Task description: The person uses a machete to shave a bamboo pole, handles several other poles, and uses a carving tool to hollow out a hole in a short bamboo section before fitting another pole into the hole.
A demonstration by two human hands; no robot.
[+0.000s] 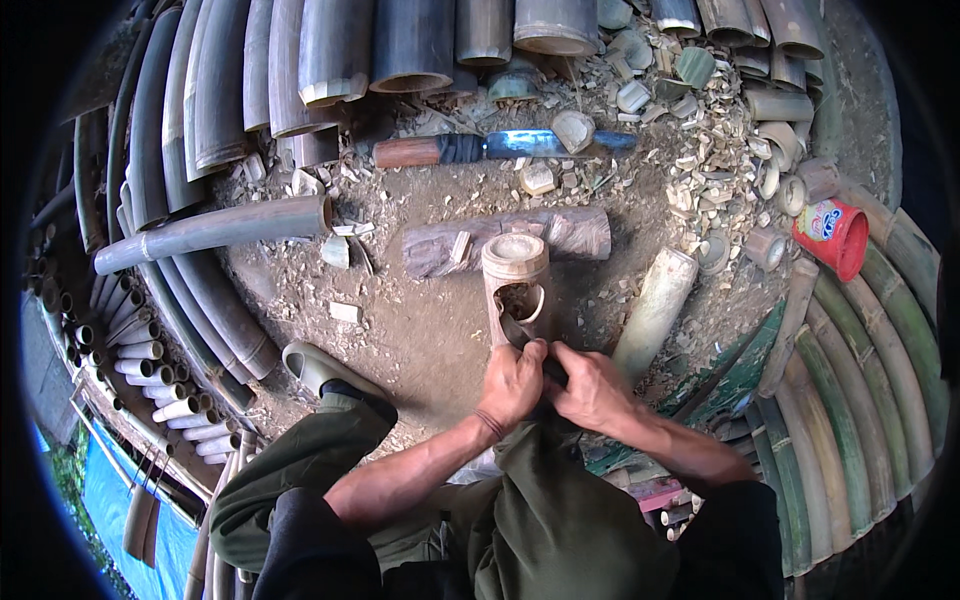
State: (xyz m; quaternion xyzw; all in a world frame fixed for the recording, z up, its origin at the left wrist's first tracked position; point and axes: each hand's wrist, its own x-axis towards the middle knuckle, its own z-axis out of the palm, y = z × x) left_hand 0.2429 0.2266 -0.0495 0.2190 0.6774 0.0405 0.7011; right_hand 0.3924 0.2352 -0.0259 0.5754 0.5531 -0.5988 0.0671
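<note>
A short bamboo section (516, 257) stands between my hands with its closed end away from me, leaning by a log (585, 234). An opening is cut in its side. A dark knife blade (513, 328) reaches into that opening, and a pale curled shaving sits at the opening's edge. My left hand (513, 388) is closed round the near part of the bamboo, its thumb by the blade. My right hand (592, 388) is closed on the knife's dark handle, against the left thumb. The near end of the bamboo is hidden by my hands and trousers.
A large knife (530, 144) with a wooden handle lies beyond the log. Bamboo poles (413, 45) line the far side, left and right. Wood chips (708, 170) litter the ground. A red container (845, 240) lies at right, and a pale bamboo piece (655, 310) nearby.
</note>
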